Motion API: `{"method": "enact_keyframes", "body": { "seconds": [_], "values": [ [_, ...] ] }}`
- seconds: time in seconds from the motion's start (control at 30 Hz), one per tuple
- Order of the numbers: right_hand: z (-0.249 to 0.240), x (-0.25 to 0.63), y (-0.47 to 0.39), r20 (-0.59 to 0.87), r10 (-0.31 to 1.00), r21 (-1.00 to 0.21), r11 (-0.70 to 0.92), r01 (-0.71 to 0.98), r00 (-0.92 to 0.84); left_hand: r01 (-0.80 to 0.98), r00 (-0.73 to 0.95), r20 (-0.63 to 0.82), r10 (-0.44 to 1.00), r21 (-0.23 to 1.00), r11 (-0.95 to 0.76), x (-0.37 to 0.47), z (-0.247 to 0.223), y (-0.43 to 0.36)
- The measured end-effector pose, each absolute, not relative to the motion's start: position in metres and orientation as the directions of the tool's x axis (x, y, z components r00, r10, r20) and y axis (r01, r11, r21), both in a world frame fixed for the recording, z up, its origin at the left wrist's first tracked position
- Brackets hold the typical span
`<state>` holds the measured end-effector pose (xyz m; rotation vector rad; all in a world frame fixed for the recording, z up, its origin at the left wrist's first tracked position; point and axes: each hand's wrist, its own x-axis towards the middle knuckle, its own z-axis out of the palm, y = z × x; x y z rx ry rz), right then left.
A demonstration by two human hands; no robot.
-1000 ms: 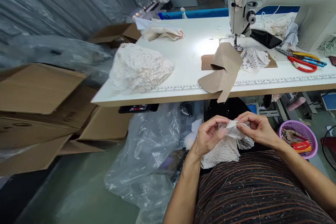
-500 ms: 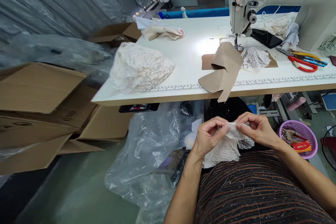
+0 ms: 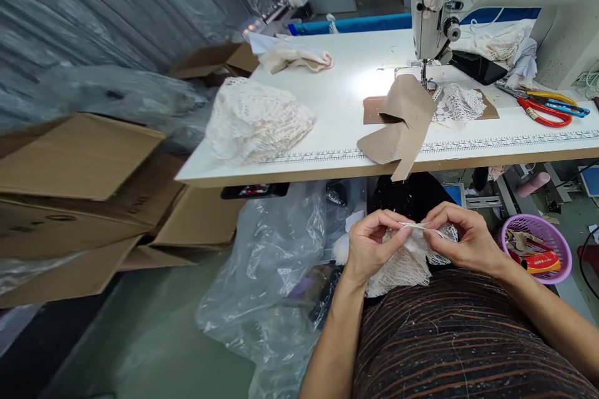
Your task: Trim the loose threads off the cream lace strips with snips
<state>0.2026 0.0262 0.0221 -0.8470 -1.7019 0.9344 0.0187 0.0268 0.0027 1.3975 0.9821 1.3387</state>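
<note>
Over my lap, a piece of white lace fabric (image 3: 403,265) hangs from both hands. My left hand (image 3: 375,243) pinches its upper edge between thumb and fingers. A short way to the right, my right hand (image 3: 461,237) pinches the same edge, so the strip between them lies nearly level. The rest of the lace droops below in folds onto the dark striped clothing. On the table above, a beige fabric piece (image 3: 412,112) lies by the needle of the sewing machine (image 3: 425,25) and overhangs the front edge. Another lace piece (image 3: 458,103) rests beside it.
A lace pile (image 3: 259,118) sits at the left end of the table (image 3: 327,171). Red-handled scissors (image 3: 545,113) lie at the right. A purple basket (image 3: 566,255) with scraps stands right of my lap. Plastic bags (image 3: 276,249) and open cardboard boxes (image 3: 79,162) fill the left.
Both hands stay on the lace; its top edge now looks straighter and folded thinner between the fingers. The view has shifted slightly, moving the surroundings a little to the right.
</note>
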Motion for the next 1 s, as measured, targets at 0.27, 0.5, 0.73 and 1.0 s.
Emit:
{"method": "enact_keyframes", "body": {
  "seconds": [0.27, 0.5, 0.73, 1.0],
  "values": [
    [0.012, 0.203, 0.027, 0.35, 0.901, -0.893, 0.404, 0.198, -0.258, -0.037, 0.028, 0.168, 0.985, 0.985, -0.167, 0.018, -0.007, 0.024],
    [-0.001, 0.21, 0.032, 0.341, 0.897, -0.879, 0.411, 0.242, -0.282, 0.08, -0.001, 0.224, 0.975, 0.971, -0.223, 0.019, -0.015, 0.025],
    [-0.008, 0.222, 0.038, 0.189, 0.932, -0.946, 0.257, 0.196, -0.311, 0.04, -0.057, 0.13, 0.99, 0.991, -0.128, 0.022, -0.015, 0.031],
    [0.006, 0.222, 0.045, -0.198, 0.936, -0.943, -0.263, -0.204, -0.292, -0.205, 0.076, -0.266, 0.961, 0.939, 0.276, 0.019, -0.003, 0.038]
  ]
}}
